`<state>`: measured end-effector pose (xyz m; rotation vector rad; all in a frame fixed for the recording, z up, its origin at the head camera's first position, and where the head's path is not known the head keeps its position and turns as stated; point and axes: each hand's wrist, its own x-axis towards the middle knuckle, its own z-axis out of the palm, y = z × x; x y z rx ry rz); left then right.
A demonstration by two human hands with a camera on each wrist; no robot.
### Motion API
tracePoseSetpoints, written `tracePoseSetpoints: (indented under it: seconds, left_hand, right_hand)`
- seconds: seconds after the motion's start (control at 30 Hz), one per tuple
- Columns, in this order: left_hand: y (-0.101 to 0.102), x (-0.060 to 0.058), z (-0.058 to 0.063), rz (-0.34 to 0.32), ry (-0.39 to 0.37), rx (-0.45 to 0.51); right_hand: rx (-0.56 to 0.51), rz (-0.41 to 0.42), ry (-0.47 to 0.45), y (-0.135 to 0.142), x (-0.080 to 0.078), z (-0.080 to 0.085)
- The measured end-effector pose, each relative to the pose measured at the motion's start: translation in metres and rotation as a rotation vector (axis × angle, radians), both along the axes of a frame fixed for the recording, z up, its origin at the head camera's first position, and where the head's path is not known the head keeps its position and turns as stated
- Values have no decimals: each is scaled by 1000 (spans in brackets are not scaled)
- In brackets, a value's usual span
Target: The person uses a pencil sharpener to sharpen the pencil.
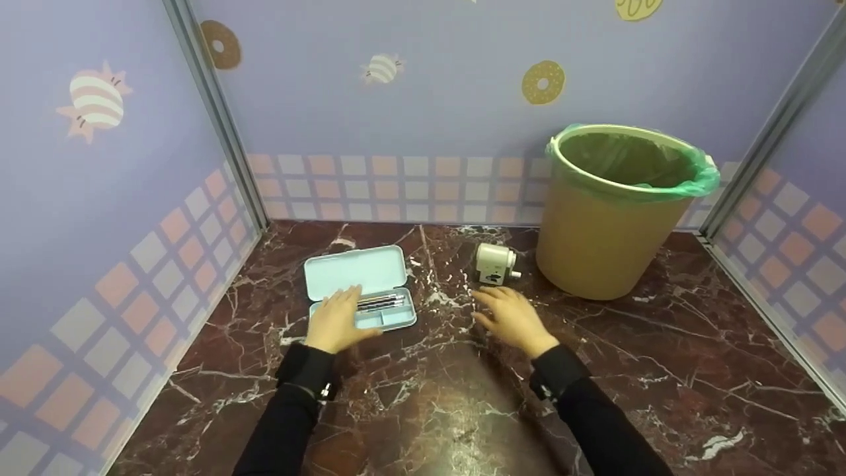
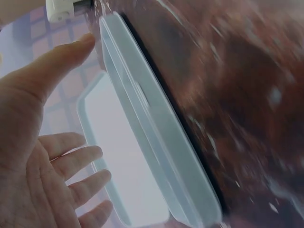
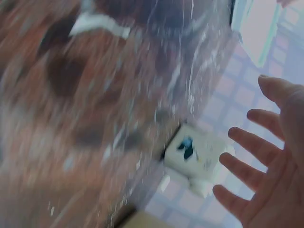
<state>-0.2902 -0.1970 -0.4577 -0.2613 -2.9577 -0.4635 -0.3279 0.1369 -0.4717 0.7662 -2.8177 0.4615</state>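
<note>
A light-blue pencil case (image 1: 357, 272) lies on the table with its lid raised, several pencils (image 1: 381, 302) in its tray. My left hand (image 1: 336, 320) hovers over the left part of the case, fingers spread and holding nothing; the left wrist view shows the case (image 2: 142, 109) in front of the palm. A white pencil sharpener (image 1: 493, 263) with a crank stands upright to the right of the case. My right hand (image 1: 512, 318) is in front of the sharpener, its fingers extended and nothing in them. In the right wrist view the sharpener (image 3: 202, 152) is just beyond the fingertips.
A tan trash bin (image 1: 595, 231) lined with a green bag stands behind and right of the sharpener. Patterned panels (image 1: 410, 125) close off the back and both sides of the dark red marbled table (image 1: 449, 396).
</note>
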Motion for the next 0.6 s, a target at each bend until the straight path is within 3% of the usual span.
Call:
tracePoseSetpoints:
  seconds: [0.23,0.43,0.6]
  left_hand:
    - [-26,7,-3,32,20,63]
    - [-45,10,-7,88,-29,39]
    - [-57,9,-17,114,-62,59]
  right_hand:
    - [-19,111,109,-33,-11,-10]
    - [-28,188,157,-58,-18,-12]
    - [-24,224,162,-78,-24,-13]
